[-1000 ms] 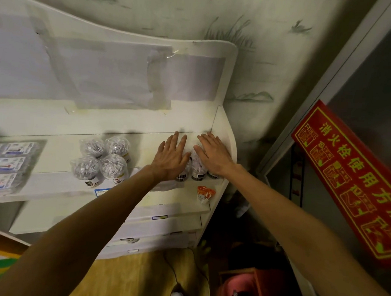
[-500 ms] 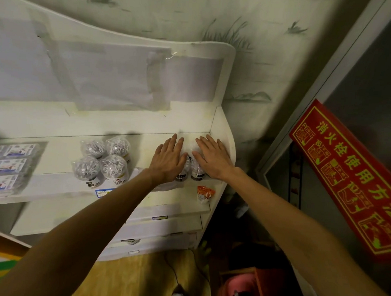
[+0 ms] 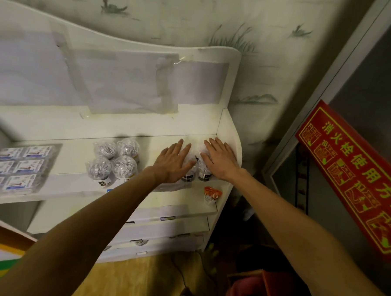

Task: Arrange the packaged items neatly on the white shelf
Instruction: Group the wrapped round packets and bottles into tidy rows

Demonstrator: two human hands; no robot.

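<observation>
Both my hands lie flat, fingers spread, on top of a cluster of round clear packs (image 3: 196, 158) at the right end of the white shelf (image 3: 75, 182). My left hand (image 3: 173, 161) covers the left packs, my right hand (image 3: 220, 159) the right ones; only their dark-labelled bases (image 3: 204, 175) show beneath. Neither hand closes around a pack. A second group of round packs (image 3: 114, 158), filled with white sticks, stands in a two-by-two block to the left. Flat blue-and-white packets (image 3: 19, 165) lie in rows at the far left.
A small orange-and-white sachet (image 3: 211, 194) hangs at the shelf's front edge on the right. The shelf's side panel (image 3: 232, 138) is close to my right hand. Lower shelves with labels sit below. A red sign (image 3: 351, 178) leans at the right; a red bin (image 3: 250, 291) stands on the floor.
Both hands have slid slightly toward the back right corner of the shelf, staying flat on the packs. The other packs have not moved.
</observation>
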